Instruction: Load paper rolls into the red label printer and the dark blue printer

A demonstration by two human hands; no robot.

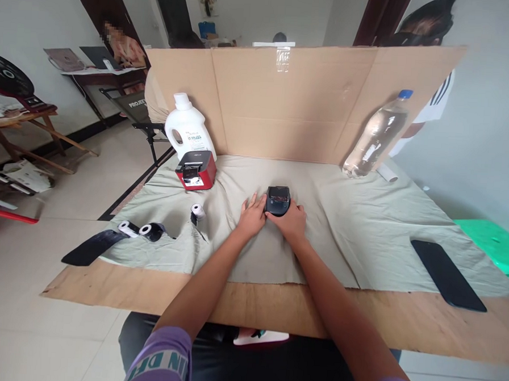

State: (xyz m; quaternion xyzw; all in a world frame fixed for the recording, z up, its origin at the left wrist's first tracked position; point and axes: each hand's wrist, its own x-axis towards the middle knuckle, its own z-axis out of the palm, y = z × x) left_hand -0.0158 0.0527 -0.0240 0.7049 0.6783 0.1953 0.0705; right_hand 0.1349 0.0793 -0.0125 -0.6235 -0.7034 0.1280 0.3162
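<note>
A small black portable printer point(278, 200) rests on the grey cloth in front of me. My right hand point(291, 220) grips it from the right, thumb along its near edge and fingers at its right side. Against its left side lies my left hand point(253, 215), palm down with the fingers stretched out and apart. To the left stands a red and black label printer point(203, 171). Nearer me are a small white paper roll point(197, 211), a second white roll point(128, 228) and a black ribbon roll point(151, 231) with a loose dark strip point(93, 248).
A cardboard screen point(284, 107) closes off the table's back. Before it stand a white detergent bottle point(192, 127) and a tilted clear bottle point(379, 134) with a blue cap. A dark phone point(448, 274) lies at the right, near a green stool point(493, 243). Other people are beyond the screen.
</note>
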